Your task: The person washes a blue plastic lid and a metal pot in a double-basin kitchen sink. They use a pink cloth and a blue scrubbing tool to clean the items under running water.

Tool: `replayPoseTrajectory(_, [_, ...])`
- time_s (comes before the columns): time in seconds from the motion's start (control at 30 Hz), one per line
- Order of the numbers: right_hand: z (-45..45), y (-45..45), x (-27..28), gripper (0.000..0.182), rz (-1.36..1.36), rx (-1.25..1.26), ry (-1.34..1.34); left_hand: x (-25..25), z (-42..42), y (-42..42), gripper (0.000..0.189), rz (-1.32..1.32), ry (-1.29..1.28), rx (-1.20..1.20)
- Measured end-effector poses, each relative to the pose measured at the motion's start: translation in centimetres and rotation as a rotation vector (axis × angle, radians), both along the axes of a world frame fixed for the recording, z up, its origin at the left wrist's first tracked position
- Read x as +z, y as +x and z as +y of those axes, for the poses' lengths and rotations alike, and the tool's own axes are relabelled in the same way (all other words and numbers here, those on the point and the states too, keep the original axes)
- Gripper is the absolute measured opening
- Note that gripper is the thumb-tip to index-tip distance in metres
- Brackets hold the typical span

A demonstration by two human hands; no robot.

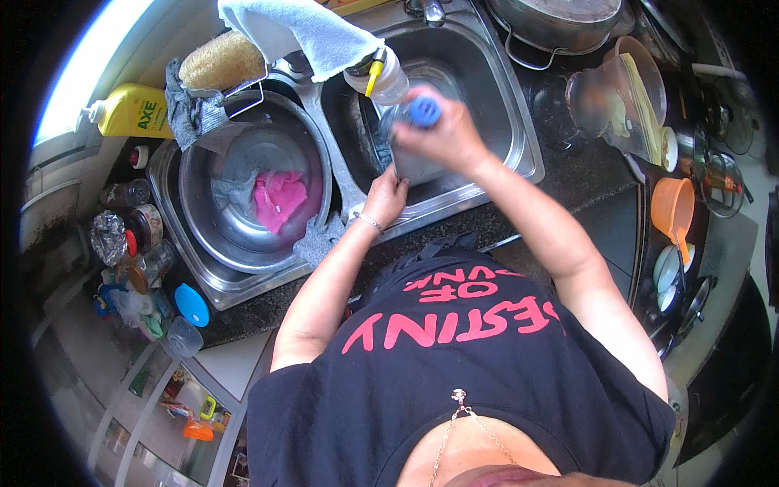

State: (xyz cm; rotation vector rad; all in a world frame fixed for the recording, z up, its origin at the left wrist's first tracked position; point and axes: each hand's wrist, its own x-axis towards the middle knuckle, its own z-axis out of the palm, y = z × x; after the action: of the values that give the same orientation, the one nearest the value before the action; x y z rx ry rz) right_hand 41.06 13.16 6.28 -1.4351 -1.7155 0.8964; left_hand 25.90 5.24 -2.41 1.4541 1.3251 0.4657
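My right hand [447, 131] is closed around a blue-topped object [425, 111], blurred, possibly a bottle. It is over the right-hand basin of a steel double sink [532, 155]. Just below it, my left hand [387, 198] grips the near side of a flat greyish item [420, 170] whose kind I cannot tell. In the left-hand basin sits a large metal bowl [255, 259] with a pink cloth [279, 198] and a grey cloth [234, 192] inside. A clear bottle with a yellow spout [389, 82] stands behind my hands.
A white towel [310, 36] and a loofah [222, 59] lie behind the sink. At the left are a yellow AXE bottle [134, 111] and several jars [146, 225]. A large pot [557, 27] stands at the back right. An orange dipper [672, 204] sits at the far right.
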Motion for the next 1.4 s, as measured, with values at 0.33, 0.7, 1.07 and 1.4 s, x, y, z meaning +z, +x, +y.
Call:
replayPoseTrajectory(0.33, [5.6, 3.8, -3.7, 0.040, -0.184, -0.351, -0.029, -2.2, 1.1, -0.4, 0.031, -0.037, 0.017, 0.032])
replayPoseTrajectory(0.7, [-4.5, 3.0, 1.1, 0.041, 0.061, 0.015, 0.369, -2.4, 6.0, -1.0, 0.029, -0.313, 0.022, 0.597])
replayPoseTrajectory(1.07, [-2.1, 4.3, -2.9, 0.038, 0.237, -0.352, 0.129, -6.3, 7.8, -1.0, 0.040, -0.122, -0.045, 0.724])
replayPoseTrajectory(1.4, [-6.4, 9.6, -4.3, 0.038, 0.003, -0.443, -0.179, -4.8, 9.7, -1.0, 0.037, -0.486, -0.263, 0.789])
